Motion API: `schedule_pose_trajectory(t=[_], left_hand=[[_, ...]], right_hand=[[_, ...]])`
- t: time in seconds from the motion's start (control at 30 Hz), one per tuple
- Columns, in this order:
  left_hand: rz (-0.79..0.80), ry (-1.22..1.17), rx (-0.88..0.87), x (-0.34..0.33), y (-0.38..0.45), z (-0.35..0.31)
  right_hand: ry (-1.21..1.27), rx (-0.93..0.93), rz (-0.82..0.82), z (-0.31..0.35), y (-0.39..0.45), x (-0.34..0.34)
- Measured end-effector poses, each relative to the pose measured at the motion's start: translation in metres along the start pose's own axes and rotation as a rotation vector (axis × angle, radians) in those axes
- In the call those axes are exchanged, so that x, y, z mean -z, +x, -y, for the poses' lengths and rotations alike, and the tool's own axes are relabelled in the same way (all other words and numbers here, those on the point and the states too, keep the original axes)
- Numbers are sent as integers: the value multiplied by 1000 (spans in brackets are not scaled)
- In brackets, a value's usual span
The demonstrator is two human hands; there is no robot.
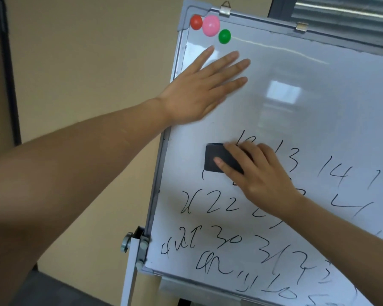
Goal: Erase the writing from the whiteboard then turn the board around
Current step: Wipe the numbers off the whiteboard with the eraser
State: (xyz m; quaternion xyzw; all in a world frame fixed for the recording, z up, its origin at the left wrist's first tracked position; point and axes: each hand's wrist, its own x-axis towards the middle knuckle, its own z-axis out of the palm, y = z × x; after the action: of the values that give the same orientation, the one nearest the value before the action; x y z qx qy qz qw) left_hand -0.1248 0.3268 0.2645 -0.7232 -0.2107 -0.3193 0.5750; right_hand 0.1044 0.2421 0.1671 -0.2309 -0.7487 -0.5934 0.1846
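Observation:
A framed whiteboard on a stand fills the right of the view. Its upper part is wiped white. Black handwritten numbers cover the middle and lower rows. My left hand lies flat against the board's upper left, fingers straight and spread. My right hand holds a black eraser against the board, thumb on its front and fingers curled over its top edge. The eraser sits at the left end of the top written row, beside a partly wiped "12".
Red, pink and green round magnets stick to the board's top left corner. A pivot knob joins the frame to the white stand post. A beige wall lies to the left.

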Motion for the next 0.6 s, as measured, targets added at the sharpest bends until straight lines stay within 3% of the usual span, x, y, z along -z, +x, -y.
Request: schedule_pose_trajectory(t=[0.2, 0.43, 0.5, 0.6], left_hand=[[-37, -18, 9, 1, 1, 0], [-23, -10, -8, 1, 1, 1], [-18, -19, -11, 2, 0, 1], [7, -23, -6, 2, -3, 0]], right_hand=[[-38, -282, -115, -11, 30, -1], [52, 128, -4, -7, 14, -5], [44, 54, -29, -17, 15, -3], [-17, -203, -111, -29, 24, 0]])
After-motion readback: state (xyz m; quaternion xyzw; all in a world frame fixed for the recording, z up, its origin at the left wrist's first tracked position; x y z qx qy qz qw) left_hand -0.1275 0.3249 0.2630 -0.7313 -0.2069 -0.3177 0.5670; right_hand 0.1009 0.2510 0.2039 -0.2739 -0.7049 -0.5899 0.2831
